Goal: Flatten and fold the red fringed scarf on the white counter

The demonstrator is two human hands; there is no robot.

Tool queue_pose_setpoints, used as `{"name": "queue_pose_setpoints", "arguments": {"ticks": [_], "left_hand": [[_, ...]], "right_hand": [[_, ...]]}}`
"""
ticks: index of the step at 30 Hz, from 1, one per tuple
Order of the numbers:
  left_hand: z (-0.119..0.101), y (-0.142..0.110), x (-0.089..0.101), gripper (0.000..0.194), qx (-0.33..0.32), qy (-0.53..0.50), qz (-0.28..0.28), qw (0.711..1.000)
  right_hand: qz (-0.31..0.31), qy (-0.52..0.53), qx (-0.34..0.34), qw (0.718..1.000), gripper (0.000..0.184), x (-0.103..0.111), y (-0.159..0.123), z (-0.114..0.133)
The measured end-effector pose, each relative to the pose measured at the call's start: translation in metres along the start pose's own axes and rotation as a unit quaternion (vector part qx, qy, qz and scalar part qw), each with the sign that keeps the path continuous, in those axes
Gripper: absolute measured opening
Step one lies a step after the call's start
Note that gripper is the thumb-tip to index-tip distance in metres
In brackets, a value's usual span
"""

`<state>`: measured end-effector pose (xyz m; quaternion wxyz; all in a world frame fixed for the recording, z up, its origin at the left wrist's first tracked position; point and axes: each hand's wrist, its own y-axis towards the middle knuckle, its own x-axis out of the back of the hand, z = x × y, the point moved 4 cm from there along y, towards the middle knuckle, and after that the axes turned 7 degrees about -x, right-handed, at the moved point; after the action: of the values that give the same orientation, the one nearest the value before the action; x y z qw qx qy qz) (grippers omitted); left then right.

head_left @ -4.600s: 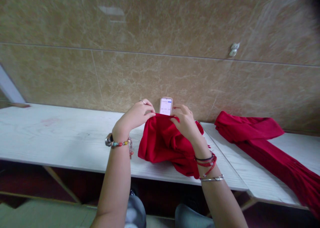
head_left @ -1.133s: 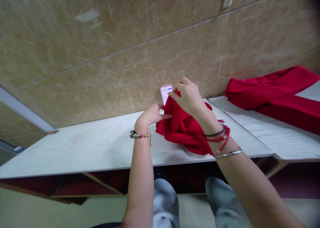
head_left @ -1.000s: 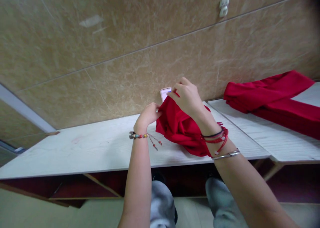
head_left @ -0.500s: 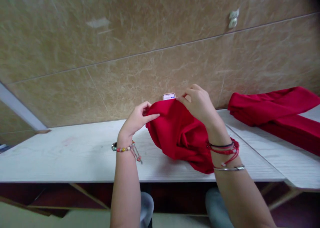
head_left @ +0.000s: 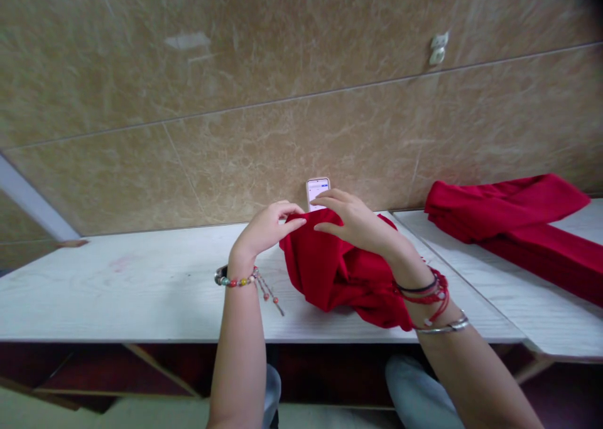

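A crumpled piece of red cloth (head_left: 313, 269) lies bunched on the white tabletop in front of me. My left hand (head_left: 268, 229) pinches its upper left edge between thumb and fingers. Over the top of the cloth, my right hand (head_left: 355, 220) is open, its thumb and fingers apart on either side of the upper edge. Whether that hand touches the fabric I cannot tell. Behind the cloth a phone (head_left: 316, 188) with a lit screen leans upright against the wall, its lower part hidden by the cloth and my right fingers.
More red cloth (head_left: 499, 206) lies folded on the right part of the white table (head_left: 141, 284). A tan tiled wall (head_left: 235, 146) rises along the back edge, with a small white cat-shaped piece (head_left: 438, 48) on it. Dark red open shelves (head_left: 117, 369) sit below the tabletop.
My right hand has let go of the cloth's upper right edge and moved left and down, fingers spreading. The cloth's top edge has dropped, showing more of the phone.
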<state>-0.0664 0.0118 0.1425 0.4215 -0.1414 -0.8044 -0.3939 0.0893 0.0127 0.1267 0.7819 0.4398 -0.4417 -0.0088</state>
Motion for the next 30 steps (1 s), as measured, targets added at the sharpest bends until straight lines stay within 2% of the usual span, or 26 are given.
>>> {"name": "queue_pose_setpoints", "arguments": {"ticks": [3, 5, 10, 13, 15, 17, 19, 21, 23, 27, 30], "left_hand": [[-0.011, 0.000, 0.005, 0.017, -0.002, 0.037, 0.002, 0.999], [-0.012, -0.003, 0.008, 0.018, 0.016, 0.062, 0.007, 0.998], [0.010, -0.013, 0.006, 0.021, 0.116, 0.130, 0.055, 0.983], [0.018, -0.016, 0.008, 0.021, 0.166, 0.173, 0.034, 0.970], [0.013, -0.015, 0.011, 0.022, 0.155, 0.171, 0.008, 0.973], [0.001, -0.012, 0.013, 0.022, 0.107, 0.155, -0.002, 0.982], [-0.012, -0.009, 0.013, 0.022, 0.051, 0.147, 0.007, 0.988], [-0.018, -0.008, 0.012, 0.021, 0.024, 0.149, 0.019, 0.988], [-0.015, -0.008, 0.008, 0.020, 0.030, 0.142, 0.036, 0.989], [0.003, -0.008, -0.003, 0.014, 0.055, 0.101, 0.105, 0.988], [0.008, -0.007, -0.004, 0.016, 0.064, 0.115, 0.091, 0.987]], "right_hand": [[0.004, 0.009, 0.000, 1.000, 0.010, -0.006, 0.003, 0.013], [-0.011, 0.015, -0.025, 1.000, 0.010, -0.005, 0.005, 0.015], [-0.064, -0.025, -0.050, 0.996, 0.010, 0.000, 0.005, 0.010], [-0.072, -0.078, -0.068, 0.992, 0.010, -0.001, 0.003, 0.004], [-0.068, -0.098, -0.071, 0.990, 0.009, -0.003, 0.001, 0.004], [-0.054, -0.094, -0.049, 0.993, 0.016, -0.006, -0.001, 0.009], [-0.041, -0.077, -0.023, 0.996, 0.020, -0.010, -0.001, 0.015], [-0.039, -0.063, -0.012, 0.997, 0.015, -0.011, -0.001, 0.019], [-0.053, -0.053, -0.018, 0.997, 0.013, -0.010, 0.001, 0.018], [-0.078, -0.057, -0.064, 0.993, 0.015, 0.000, 0.000, 0.003], [-0.039, -0.130, -0.139, 0.981, 0.012, 0.003, -0.005, -0.013]]}}
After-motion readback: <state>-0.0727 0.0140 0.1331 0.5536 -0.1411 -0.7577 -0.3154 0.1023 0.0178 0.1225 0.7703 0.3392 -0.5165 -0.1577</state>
